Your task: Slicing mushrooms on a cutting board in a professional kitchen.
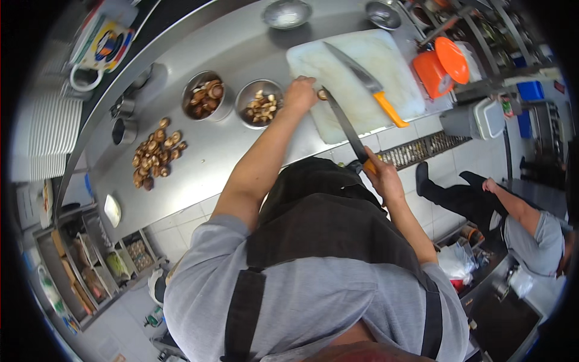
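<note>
My right hand (385, 178) grips the orange handle of a kitchen knife (342, 120), its blade pointing away from me over the near-left part of a white cutting board (380, 50). Beside the blade tip sits a brown mushroom (322, 94). My left hand (301, 94) is at the board's left edge, close to that mushroom; its curled fingers hide whether it holds anything. Left of it stand a steel bowl (244, 94) of pale mushroom pieces, apparently stems, and a deeper steel pot (227, 106) of brown mushrooms. Farther left lies a pile of whole mushrooms (156, 154).
A second knife (359, 70) with a yellow-orange handle lies on the board. An orange scale (429, 77) stands to its right. Two steel bowls are at the back, one (287, 14) nearer the middle. Another person (524, 221) is at the right.
</note>
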{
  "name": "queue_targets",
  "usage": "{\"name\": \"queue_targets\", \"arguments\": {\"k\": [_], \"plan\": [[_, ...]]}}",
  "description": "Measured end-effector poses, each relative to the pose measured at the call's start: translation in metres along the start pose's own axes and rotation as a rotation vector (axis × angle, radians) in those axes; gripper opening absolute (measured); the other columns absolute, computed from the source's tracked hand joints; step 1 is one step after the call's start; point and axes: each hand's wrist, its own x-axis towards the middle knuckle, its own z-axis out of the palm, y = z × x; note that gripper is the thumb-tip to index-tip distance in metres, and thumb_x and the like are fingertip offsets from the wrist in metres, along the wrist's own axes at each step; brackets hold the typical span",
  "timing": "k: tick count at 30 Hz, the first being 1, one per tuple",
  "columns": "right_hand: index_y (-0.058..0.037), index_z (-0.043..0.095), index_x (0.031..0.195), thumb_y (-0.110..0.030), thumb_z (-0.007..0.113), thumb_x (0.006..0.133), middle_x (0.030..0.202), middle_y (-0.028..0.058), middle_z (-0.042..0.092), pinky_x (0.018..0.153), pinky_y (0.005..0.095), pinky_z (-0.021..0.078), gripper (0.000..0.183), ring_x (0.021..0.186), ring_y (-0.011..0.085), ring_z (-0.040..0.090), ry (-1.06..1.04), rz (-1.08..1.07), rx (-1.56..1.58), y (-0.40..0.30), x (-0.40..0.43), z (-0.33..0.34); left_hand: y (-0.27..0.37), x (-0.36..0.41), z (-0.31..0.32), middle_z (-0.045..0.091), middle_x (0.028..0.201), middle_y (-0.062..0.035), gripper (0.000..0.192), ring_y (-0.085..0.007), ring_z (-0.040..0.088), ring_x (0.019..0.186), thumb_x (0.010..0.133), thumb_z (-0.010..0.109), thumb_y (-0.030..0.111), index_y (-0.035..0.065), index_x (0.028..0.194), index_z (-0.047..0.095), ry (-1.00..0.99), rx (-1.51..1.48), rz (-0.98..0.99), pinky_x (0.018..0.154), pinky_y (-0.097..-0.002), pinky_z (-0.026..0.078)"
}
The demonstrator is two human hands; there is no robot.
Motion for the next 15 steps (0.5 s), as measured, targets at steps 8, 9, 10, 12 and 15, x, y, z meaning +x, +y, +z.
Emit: {"name": "queue_targets", "arguments": {"k": [8,9,10,12,15], "plan": [[-0.0192,0.049,0.142,-0.011,0.068,0.086,0.089,0.0268,0.066,0.085,0.0461,0.0522,0.060,0.083,0.0455,0.063,0.021,0.009,-0.089,-0.002,-0.004,-0.009,0.020,-0.016,0.017,0.067,0.098,-0.0175,0.023,-0.0343,0.065,0.092,0.080,0.069,0.011,0.0037,0.102,0.068,0.020,-0.141,0.044,0.084,-0.0432,0.052],[-0.0193,0.049,0.142,-0.011,0.068,0.086,0.091,0.0271,0.066,0.083,0.0463,0.0531,0.060,0.083,0.0457,0.063,0.017,0.006,-0.118,-0.005,-0.005,-0.014,0.016,-0.017,0.020,0.067,0.097,-0.0172,0.023,-0.0338,0.066,0.090,0.080,0.069,0.010,0.0031,0.102,0.068,0.030,-0.176,0.054,0.082,-0.0427,0.053],[-0.0200,0.048,0.143,-0.011,0.068,0.086,0.093,0.0262,0.066,0.079,0.0479,0.0533,0.061,0.082,0.0461,0.063,-0.008,0.010,-0.129,-0.011,-0.006,-0.021,0.011,-0.018,0.023,0.068,0.096,-0.0169,0.023,-0.0332,0.067,0.087,0.080,0.069,0.009,0.0025,0.102,0.068,0.039,-0.210,0.063,0.080,-0.0421,0.053],[-0.0203,0.048,0.143,-0.011,0.067,0.086,0.091,0.0243,0.066,0.077,0.0485,0.0528,0.061,0.081,0.0446,0.063,-0.005,-0.023,-0.171,-0.004,-0.010,-0.023,0.007,-0.018,0.026,0.068,0.096,-0.0169,0.024,-0.0325,0.067,0.086,0.079,0.069,0.008,0.0022,0.103,0.067,0.042,-0.220,0.091,0.079,-0.0413,0.054],[-0.0199,0.049,0.142,-0.010,0.062,0.088,0.076,0.0182,0.061,0.066,0.0483,0.0508,0.056,0.071,0.0378,0.063,0.001,-0.075,-0.207,0.004,-0.015,-0.026,0.007,-0.019,0.024,0.066,0.100,-0.0172,0.024,-0.0347,0.065,0.091,0.080,0.066,0.006,0.0027,0.103,0.066,0.006,-0.268,0.102,0.082,-0.0428,0.053]]}}
